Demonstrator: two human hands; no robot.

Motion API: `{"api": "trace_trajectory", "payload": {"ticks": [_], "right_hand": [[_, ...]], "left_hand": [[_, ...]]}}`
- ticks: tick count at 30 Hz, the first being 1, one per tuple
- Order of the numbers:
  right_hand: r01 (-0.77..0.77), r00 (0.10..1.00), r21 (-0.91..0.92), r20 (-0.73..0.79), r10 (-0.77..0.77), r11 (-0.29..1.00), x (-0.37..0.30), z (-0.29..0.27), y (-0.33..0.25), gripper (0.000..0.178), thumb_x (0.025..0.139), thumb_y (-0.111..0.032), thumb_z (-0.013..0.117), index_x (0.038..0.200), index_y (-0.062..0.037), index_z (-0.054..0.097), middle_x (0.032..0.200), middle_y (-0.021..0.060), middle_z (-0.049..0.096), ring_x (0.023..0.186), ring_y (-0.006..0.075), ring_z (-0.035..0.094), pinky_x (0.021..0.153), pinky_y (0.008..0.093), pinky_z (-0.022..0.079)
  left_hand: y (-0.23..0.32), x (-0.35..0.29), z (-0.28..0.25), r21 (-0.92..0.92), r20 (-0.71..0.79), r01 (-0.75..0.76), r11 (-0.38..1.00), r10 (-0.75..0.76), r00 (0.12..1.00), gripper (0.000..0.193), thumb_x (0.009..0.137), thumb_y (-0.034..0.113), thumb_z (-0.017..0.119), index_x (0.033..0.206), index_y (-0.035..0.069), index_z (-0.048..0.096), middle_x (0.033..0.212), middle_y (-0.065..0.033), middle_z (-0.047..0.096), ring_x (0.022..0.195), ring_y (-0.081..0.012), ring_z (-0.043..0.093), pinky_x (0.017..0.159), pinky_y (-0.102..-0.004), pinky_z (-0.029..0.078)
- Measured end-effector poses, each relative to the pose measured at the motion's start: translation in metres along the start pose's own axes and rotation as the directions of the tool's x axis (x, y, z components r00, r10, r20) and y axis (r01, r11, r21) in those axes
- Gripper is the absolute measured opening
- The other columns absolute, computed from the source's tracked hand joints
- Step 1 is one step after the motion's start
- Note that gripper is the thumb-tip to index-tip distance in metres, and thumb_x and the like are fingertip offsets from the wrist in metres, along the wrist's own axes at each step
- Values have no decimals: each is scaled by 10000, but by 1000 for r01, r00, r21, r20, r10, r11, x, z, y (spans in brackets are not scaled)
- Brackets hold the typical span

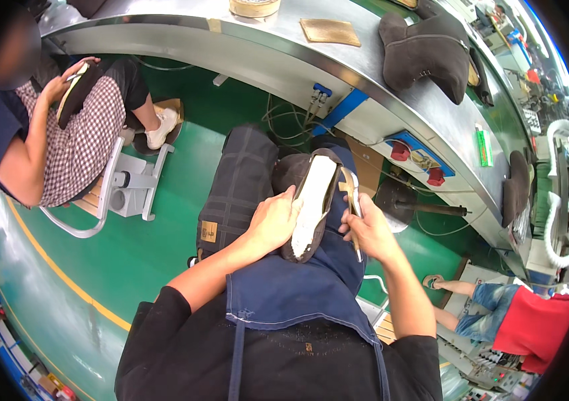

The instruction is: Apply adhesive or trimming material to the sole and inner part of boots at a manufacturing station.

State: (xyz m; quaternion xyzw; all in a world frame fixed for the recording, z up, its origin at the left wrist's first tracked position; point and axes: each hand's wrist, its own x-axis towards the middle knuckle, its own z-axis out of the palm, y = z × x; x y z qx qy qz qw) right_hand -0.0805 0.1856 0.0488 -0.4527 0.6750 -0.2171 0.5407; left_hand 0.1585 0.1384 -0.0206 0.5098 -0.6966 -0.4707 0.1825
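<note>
A dark boot (306, 200) rests bottom-up across my lap, its pale underside facing me and the dark upper's edge running around it. My left hand (273, 217) is closed around the boot's left side, fingers against the upper. On the other side, my right hand (370, 230) grips a pair of metal pincers (349, 186) by the handles. The pincers' head points away from me, just right of the boot. Whether the jaws touch the upper cannot be made out. A navy apron (284, 294) covers my lap.
A metal-edged bench (284, 33) curves ahead, bearing a dark boot (425, 57), a brown pad (330, 31) and a round container (254, 8). Cables and red plugs (400, 151) hang beneath it. A seated co-worker (77, 147) holds a shoe at left; another person (531, 321) is at right.
</note>
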Motion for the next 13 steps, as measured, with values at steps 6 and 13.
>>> {"api": "trace_trajectory", "payload": {"ticks": [6,13], "right_hand": [[319,840,-501,542,5,805,17,-31,-72,389,912,-32,565,1300,1,566,1098,233,714,1050,395,689,905,461,531],[487,670,-819,574,471,304,60,6,-143,497,896,-69,587,1392,-50,578,1132,284,707,1045,417,698,888,496,524]], "left_hand": [[-13,-17,23,-217,-42,-22,976,14,999,865,1002,445,661,1561,-108,301,1317,-304,653,1197,-414,672,1055,-421,508],[-16,-14,24,-528,216,193,827,-89,972,969,864,293,864,1594,-22,308,1423,-203,605,1301,-230,583,1131,-342,428]]}}
